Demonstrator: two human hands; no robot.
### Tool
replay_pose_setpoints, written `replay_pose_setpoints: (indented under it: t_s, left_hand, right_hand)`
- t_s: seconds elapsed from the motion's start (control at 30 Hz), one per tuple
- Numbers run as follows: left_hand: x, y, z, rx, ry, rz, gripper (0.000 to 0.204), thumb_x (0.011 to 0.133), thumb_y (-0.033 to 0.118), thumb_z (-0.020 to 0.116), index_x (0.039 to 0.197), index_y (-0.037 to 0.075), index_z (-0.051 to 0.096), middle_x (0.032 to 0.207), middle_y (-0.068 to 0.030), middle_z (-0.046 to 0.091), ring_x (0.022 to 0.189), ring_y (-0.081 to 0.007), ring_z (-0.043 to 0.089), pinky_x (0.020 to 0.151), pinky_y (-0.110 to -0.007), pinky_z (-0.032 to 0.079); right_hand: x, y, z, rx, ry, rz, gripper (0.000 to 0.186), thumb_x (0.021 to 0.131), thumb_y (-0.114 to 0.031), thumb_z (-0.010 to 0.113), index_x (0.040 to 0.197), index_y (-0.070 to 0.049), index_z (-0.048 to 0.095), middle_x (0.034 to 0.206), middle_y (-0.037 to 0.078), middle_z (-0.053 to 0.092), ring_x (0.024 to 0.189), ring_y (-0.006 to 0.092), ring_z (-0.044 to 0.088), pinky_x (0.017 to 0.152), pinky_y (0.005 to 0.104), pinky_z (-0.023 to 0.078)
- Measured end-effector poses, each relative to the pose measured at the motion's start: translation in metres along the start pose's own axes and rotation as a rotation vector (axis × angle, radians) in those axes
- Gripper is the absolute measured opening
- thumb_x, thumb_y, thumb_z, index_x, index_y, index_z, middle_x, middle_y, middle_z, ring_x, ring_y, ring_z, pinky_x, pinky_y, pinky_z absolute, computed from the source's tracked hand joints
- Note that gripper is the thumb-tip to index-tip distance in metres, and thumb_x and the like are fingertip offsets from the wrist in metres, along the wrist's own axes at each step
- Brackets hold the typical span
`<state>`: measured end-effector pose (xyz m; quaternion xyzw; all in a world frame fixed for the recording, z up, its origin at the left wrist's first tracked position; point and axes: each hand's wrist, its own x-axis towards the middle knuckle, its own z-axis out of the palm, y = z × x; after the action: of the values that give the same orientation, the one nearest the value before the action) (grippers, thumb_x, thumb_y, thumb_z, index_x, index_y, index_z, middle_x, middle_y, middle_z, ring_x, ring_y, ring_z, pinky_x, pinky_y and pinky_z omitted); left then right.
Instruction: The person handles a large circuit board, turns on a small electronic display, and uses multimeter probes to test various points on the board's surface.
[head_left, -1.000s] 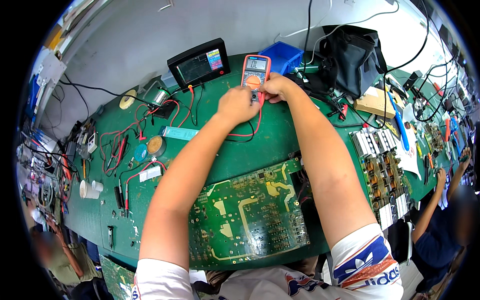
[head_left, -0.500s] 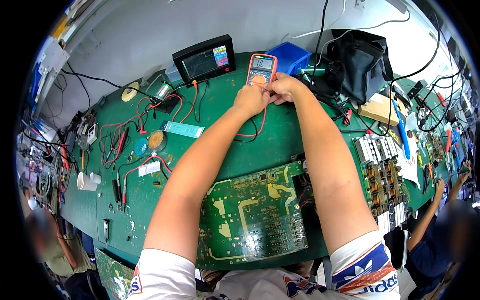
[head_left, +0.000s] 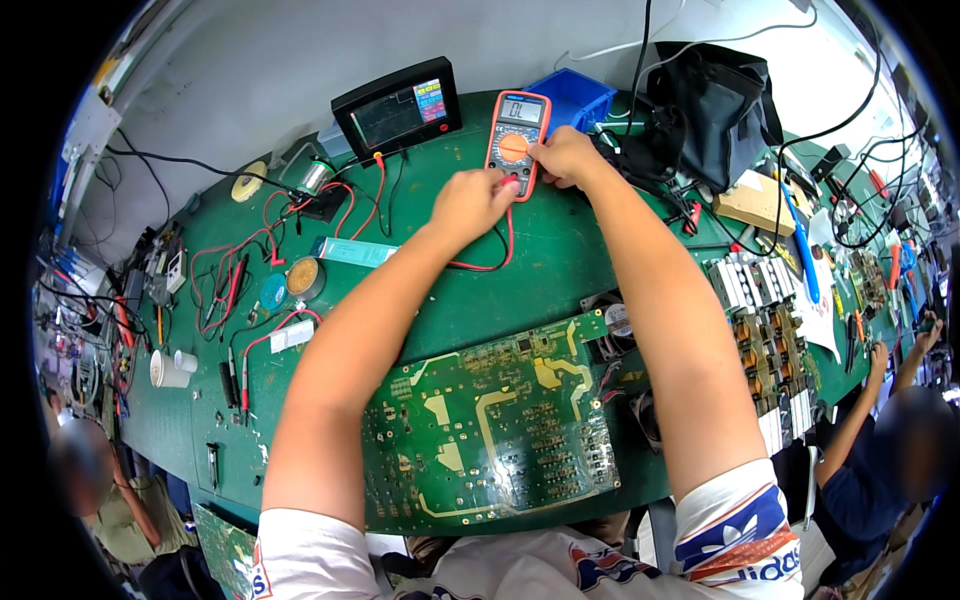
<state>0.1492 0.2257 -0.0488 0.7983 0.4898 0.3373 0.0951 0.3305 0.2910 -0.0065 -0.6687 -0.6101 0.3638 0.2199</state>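
An orange-and-grey multimeter lies at the far middle of the green bench, its display lit and its orange dial facing me. My left hand is closed at its lower left, fingertips pinching the red plug of a test lead at the sockets. From there red and black leads loop down onto the bench. My right hand is closed on the meter's right side, thumb beside the dial; its other fingers are partly hidden. Below my forearms lies a large green circuit board.
A black screen unit stands behind to the left, a blue bin and black bag to the right. A solder spool, probes, a tin and a heatsinked board lie about. People sit at both sides.
My hands have moved apart: the left slid left and down, the right went up along the meter's right side. More of the meter's lower face now shows.
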Motion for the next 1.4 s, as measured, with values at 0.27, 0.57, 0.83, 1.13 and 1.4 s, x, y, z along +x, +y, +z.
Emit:
replay_pose_setpoints:
  t_s: [0.27, 0.57, 0.83, 1.13, 1.4]
  left_hand:
    - [0.005, 0.004, -0.035, -0.122, 0.083, -0.152, 0.037, 0.091, 0.033, 0.069, 0.081, -0.002, 0.069, 0.062, -0.0122, 0.061, 0.054, -0.018, 0.056, 0.053, -0.034, 0.043]
    - [0.019, -0.011, -0.057, -0.176, -0.191, -0.18, 0.02, 0.079, 0.016, 0.07, 0.092, 0.001, 0.071, 0.081, -0.0084, 0.071, 0.077, -0.0178, 0.068, 0.074, -0.03, 0.054]
    - [0.068, -0.078, -0.089, 0.546, 0.486, 0.019, 0.032, 0.082, 0.02, 0.066, 0.112, 0.009, 0.064, 0.112, -0.0152, 0.061, 0.112, -0.0362, 0.056, 0.092, -0.049, 0.046]
    - [0.132, -0.131, -0.118, 0.708, 0.001, -0.26, 0.069, 0.094, 0.066, 0.043, 0.133, 0.01, 0.056, 0.127, -0.0153, 0.061, 0.121, -0.0366, 0.057, 0.1, -0.055, 0.043]
    - [0.125, -0.135, -0.12, 0.732, 0.041, -0.078, 0.065, 0.097, 0.065, 0.039, 0.112, 0.005, 0.061, 0.101, -0.016, 0.07, 0.096, -0.0351, 0.067, 0.079, -0.049, 0.054]
  right_hand:
    - [-0.045, -0.009, 0.0, 0.113, -0.296, -0.311, 0.033, 0.097, -0.035, 0.065, 0.09, -0.003, 0.069, 0.083, 0.004, 0.069, 0.074, 0.0112, 0.066, 0.062, 0.0237, 0.051]
    - [-0.037, 0.007, 0.025, 0.388, -0.18, -0.302, 0.019, 0.091, -0.018, 0.068, 0.095, 0.0, 0.067, 0.078, 0.005, 0.068, 0.065, 0.0091, 0.059, 0.06, 0.0255, 0.048]
    - [-0.047, 0.021, 0.043, 0.171, -0.226, -0.454, 0.016, 0.097, -0.015, 0.057, 0.105, -0.001, 0.056, 0.082, 0.006, 0.068, 0.062, 0.0088, 0.055, 0.057, 0.0256, 0.045]
    - [-0.059, 0.014, 0.038, 0.118, -0.219, -0.528, 0.018, 0.09, -0.015, 0.067, 0.093, 0.001, 0.059, 0.073, 0.009, 0.064, 0.066, 0.0163, 0.06, 0.063, 0.0331, 0.049]
    - [-0.064, 0.023, 0.025, 0.132, -0.209, -0.522, 0.019, 0.093, -0.02, 0.067, 0.096, -0.001, 0.062, 0.065, 0.005, 0.059, 0.058, 0.0122, 0.052, 0.056, 0.0319, 0.042]
